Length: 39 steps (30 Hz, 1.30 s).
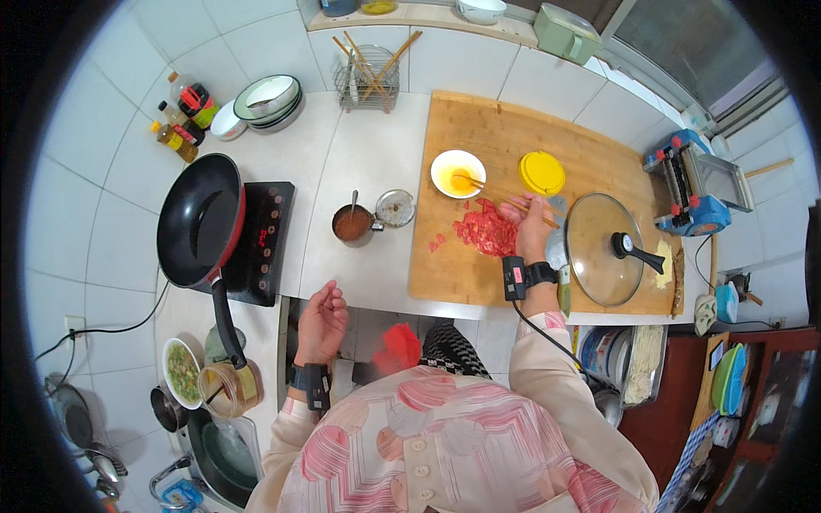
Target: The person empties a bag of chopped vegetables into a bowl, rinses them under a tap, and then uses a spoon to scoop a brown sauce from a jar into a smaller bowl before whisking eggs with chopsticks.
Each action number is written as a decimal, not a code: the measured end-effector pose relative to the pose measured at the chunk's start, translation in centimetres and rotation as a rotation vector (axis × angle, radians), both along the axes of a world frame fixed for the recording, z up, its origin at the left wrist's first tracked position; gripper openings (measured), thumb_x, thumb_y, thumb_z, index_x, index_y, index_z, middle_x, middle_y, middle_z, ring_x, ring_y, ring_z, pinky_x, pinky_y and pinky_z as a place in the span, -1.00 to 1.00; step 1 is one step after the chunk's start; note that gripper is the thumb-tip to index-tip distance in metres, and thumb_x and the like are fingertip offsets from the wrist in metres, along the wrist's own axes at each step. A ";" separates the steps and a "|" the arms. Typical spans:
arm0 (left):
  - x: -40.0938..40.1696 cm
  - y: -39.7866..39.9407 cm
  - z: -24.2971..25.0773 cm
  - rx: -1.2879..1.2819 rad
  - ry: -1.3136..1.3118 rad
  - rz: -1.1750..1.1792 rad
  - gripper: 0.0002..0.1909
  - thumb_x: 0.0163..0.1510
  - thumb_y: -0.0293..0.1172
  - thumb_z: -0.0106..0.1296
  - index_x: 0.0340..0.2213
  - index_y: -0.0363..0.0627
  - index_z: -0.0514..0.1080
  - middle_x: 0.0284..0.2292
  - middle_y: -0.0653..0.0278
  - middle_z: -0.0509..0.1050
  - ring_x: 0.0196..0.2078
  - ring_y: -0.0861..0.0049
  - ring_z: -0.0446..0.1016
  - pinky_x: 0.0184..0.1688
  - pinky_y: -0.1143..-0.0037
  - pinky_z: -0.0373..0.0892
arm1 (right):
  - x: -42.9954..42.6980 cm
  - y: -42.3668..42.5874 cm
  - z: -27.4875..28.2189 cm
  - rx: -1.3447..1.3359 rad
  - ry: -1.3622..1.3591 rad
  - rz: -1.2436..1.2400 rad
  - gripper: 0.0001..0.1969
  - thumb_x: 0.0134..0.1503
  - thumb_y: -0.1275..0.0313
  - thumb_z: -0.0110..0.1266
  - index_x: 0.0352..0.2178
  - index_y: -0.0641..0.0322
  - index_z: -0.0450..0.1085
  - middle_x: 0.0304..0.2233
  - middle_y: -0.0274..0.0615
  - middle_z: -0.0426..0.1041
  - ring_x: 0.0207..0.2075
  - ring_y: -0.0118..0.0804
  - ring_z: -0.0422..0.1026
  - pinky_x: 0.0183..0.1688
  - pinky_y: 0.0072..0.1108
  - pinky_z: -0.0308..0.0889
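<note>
My right hand holds a pair of wooden chopsticks; their tips dip into yellow beaten egg in a white bowl. Just below the bowl, chopped tomato lies piled on a wooden board, partly behind that hand. A knife with a green handle rests beside my right wrist, its blade partly hidden. My left hand hangs by the counter's front edge, fingers loosely curled, holding nothing. A black-lined wok sits tilted on an induction cooker with a lit display.
A glass lid and a yellow lid lie on the board. A small pot of reddish powder stands mid-counter. Behind are stacked bowls, bottles and a wire chopstick holder. The wok handle overhangs the left counter.
</note>
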State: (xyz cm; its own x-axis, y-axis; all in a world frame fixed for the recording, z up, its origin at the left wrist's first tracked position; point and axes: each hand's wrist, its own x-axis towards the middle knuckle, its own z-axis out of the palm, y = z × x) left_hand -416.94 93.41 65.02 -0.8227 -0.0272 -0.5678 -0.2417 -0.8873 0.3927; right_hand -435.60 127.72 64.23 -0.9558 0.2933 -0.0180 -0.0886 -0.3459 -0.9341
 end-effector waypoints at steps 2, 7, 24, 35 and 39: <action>-0.2 0.2 0.2 0.061 0.014 0.031 -0.85 0.06 -0.41 -0.12 -0.31 -0.18 0.33 -0.49 0.37 0.38 -0.49 0.68 0.32 -0.51 0.74 0.26 | 0.1 0.9 0.0 -0.085 -0.017 -0.027 -0.73 0.20 0.33 -0.33 -0.26 0.38 0.15 -0.35 0.13 0.36 -0.50 -0.14 0.44 -0.43 -0.48 0.44; -0.5 0.6 -0.6 0.126 0.000 0.032 -0.83 0.07 -0.44 -0.14 -0.28 -0.20 0.32 -0.46 0.34 0.38 -0.48 0.68 0.32 -0.53 0.73 0.29 | -0.2 0.1 0.4 -0.054 -0.034 0.086 -0.73 0.19 0.32 -0.30 -0.26 0.37 0.18 -0.32 0.10 0.36 -0.46 -0.13 0.45 -0.38 -0.47 0.45; -2.4 2.0 -0.2 0.024 -0.102 0.078 -0.85 0.06 -0.41 -0.11 -0.29 -0.15 0.32 -0.47 0.38 0.38 -0.49 0.70 0.33 -0.51 0.74 0.25 | -2.1 2.7 -0.7 -0.136 -0.041 0.104 -0.70 0.20 0.31 -0.31 -0.23 0.40 0.17 -0.28 0.16 0.36 -0.48 -0.14 0.46 -0.43 -0.51 0.44; -2.4 1.6 -0.2 -0.012 -0.091 0.113 -0.85 0.09 -0.42 -0.15 -0.29 -0.16 0.30 -0.47 0.37 0.39 -0.50 0.69 0.34 -0.53 0.74 0.27 | -2.6 2.4 0.0 0.060 -0.096 0.199 -0.71 0.20 0.32 -0.31 -0.27 0.40 0.19 -0.31 0.15 0.37 -0.47 -0.15 0.46 -0.44 -0.53 0.44; -2.2 1.4 -0.3 -0.040 -0.092 0.117 -0.85 0.09 -0.42 -0.15 -0.28 -0.17 0.30 -0.48 0.36 0.39 -0.50 0.69 0.34 -0.53 0.73 0.28 | -2.9 2.5 -1.0 0.012 -0.109 0.121 -0.72 0.20 0.32 -0.32 -0.31 0.39 0.19 -0.33 0.18 0.37 -0.47 -0.14 0.47 -0.42 -0.51 0.44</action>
State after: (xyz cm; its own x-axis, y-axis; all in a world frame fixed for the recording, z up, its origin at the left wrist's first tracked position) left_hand -419.11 94.80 64.69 -0.7571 -0.1435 -0.6373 -0.1745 -0.8957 0.4089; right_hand -438.45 130.18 63.28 -0.9768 0.1771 -0.1206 0.0550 -0.3369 -0.9399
